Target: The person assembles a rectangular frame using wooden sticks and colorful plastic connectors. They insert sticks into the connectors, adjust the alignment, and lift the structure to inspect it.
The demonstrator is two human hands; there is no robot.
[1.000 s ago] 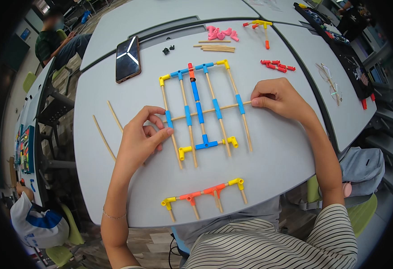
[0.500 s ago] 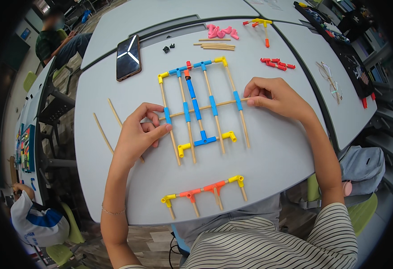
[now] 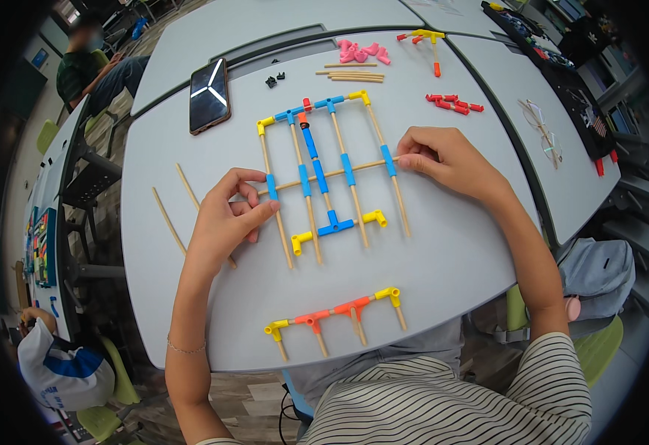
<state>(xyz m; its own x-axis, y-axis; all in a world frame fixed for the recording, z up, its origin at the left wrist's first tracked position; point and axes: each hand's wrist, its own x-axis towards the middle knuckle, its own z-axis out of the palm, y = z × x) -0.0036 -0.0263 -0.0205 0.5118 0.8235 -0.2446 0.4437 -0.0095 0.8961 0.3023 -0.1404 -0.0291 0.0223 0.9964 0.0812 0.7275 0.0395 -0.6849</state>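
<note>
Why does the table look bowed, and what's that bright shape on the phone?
Head view: the table has edges probably curved by the fisheye lens; head view: the phone mirrors bright strips, probably overhead lights; head view: the stick frame looks fairly sharp.

Frame rods (image 3: 399, 204) made of matt wood, joined by smooth plastic connectors (image 3: 348, 170); phone (image 3: 210, 96) finished glossy; desk (image 3: 450, 252) surfaced smooth, matt.

Lt-grey tbl (image 3: 450, 245), phone (image 3: 209, 96) far L, pink pcs (image 3: 361, 52) & wood sticks (image 3: 350, 76) far side, red pcs (image 3: 454, 104) R, blue-yellow frame (image 3: 320, 178) ctr, orange-yellow assy (image 3: 313, 320) near edge
</note>
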